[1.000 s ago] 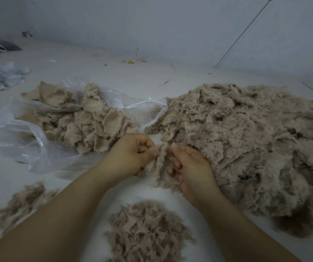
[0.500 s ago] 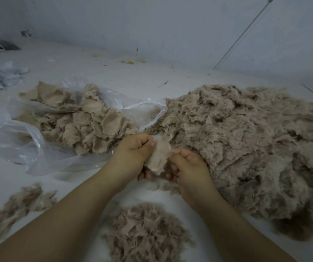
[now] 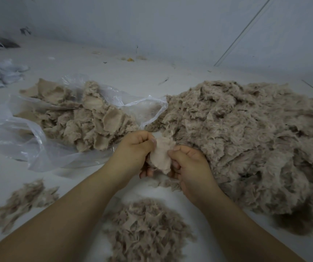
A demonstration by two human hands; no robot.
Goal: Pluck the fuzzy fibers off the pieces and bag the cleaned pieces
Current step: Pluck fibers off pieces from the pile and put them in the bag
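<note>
Turned over since a second ago, the piece now shows its smooth pale backing where fuzzy strands hung between the hands, and it sits a touch higher between them.

Far left, a scattered tuft heap lies on the white surface. Next along, the clear plastic bag gapes open, already holding plenty of cleaned pieces. Centre stage: the left hand has its fingers curled, thumb pinching the piece's upper edge, and the right hand pinches the opposite edge, fingers folded under it. Just below them sits the pile of plucked fibers. Off to the right, the big fuzzy heap waits, untouched work by the look of it.

This looks like the inspection beat: checking the piece for leftover fuzz. If it's clean, the next move is a short toss leftward into the bag's mouth; if not, more plucking over the fiber pile.
</note>
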